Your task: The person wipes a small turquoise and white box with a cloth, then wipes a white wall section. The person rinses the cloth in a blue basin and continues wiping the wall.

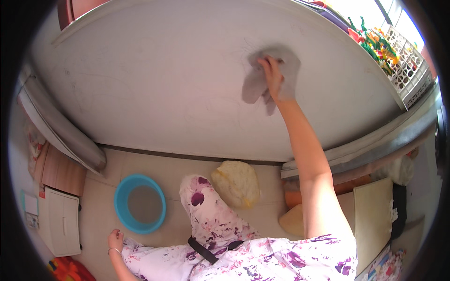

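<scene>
My right hand [274, 77] presses a grey cloth [290, 70] against the upright white panel [164, 79] in front of me, its fingers bent over the fabric. Folds of the cloth spread on both sides of the hand. Faint dark scribbles mark the panel around it. Down at the lower left, my left hand [116, 240] rests beside my knee with loosely bent fingers and nothing visible in it. The nearest thing to it is a blue basin [163, 213] holding greyish water, standing on the floor.
A pale yellow bundle [236, 183] lies on the floor before my knee. White drawers [63, 222] stand at the left. A white perforated basket [408, 65] and colourful toys [379, 47] sit beyond the panel's upper right edge. Grey rolled padding [70, 122] runs along the left side.
</scene>
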`<state>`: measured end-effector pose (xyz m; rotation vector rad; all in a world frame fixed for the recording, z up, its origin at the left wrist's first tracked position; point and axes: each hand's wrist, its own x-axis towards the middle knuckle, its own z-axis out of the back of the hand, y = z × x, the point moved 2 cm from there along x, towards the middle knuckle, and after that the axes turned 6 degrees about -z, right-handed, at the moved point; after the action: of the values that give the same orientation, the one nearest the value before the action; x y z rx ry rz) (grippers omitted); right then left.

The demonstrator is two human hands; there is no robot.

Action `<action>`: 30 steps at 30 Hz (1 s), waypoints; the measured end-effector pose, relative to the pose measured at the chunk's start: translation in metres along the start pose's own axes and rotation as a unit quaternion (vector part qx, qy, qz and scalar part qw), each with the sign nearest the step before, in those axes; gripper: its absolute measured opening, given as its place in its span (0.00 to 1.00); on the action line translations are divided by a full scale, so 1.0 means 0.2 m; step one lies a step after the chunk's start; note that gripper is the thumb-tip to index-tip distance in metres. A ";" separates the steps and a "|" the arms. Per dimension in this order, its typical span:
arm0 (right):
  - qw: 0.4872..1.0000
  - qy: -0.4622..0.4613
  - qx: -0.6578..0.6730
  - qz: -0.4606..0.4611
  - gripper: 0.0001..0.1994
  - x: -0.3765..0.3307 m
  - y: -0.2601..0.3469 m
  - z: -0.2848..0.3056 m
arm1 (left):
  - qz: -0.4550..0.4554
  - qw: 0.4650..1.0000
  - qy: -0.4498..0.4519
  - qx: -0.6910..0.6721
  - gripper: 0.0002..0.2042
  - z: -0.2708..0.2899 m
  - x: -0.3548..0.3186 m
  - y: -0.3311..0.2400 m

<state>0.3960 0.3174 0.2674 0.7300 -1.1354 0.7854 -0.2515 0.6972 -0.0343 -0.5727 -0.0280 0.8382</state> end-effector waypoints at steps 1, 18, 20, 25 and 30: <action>0.994 0.057 0.041 -0.088 0.09 -0.03 -0.05 0.03 | 0.000 1.000 -0.002 -0.007 0.15 -0.02 0.00 0.00; 0.906 0.277 0.265 -0.182 0.10 0.17 0.47 0.08 | 0.030 0.999 -0.014 -0.012 0.13 -0.01 -0.04 -0.01; 0.934 0.279 0.201 -0.094 0.14 0.03 0.34 0.04 | 0.023 1.000 -0.014 -0.008 0.13 0.00 -0.04 -0.01; 0.985 0.137 -0.004 0.106 0.16 0.01 0.38 0.08 | 0.024 0.999 -0.028 -0.035 0.13 0.00 -0.05 0.01; 0.990 0.088 0.014 0.105 0.16 0.13 0.41 0.05 | 0.021 1.000 -0.017 -0.001 0.13 0.01 -0.05 0.01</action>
<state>0.3283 0.3573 0.3044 0.5573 -1.0525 1.0252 -0.2611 0.6927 -0.0312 -0.5635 -0.0481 0.8879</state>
